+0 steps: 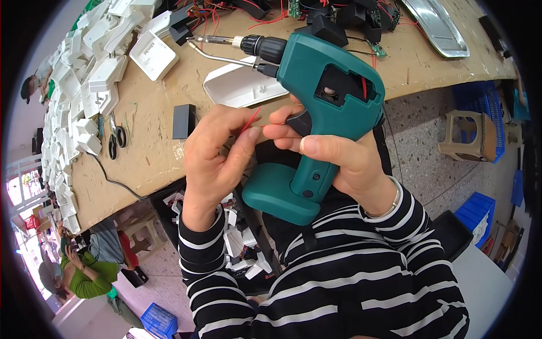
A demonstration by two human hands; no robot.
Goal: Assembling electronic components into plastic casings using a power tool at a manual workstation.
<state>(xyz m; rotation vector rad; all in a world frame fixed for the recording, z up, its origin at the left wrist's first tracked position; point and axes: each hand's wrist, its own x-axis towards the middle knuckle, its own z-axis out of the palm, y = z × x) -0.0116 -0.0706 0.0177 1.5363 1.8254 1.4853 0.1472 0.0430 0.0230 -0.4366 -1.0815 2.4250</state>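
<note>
One green tool (324,62), tan table (151,135), speckled floor (420,135)

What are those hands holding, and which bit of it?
The right hand holds the green soldering gun by its handle. The left hand pinches a thin red wire near its lower visible end.

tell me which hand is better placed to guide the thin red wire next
Left, most likely: the left hand has the thin red wire at its thumb and fingertips, while the right hand is taken up holding the green tool by its handle.
</note>
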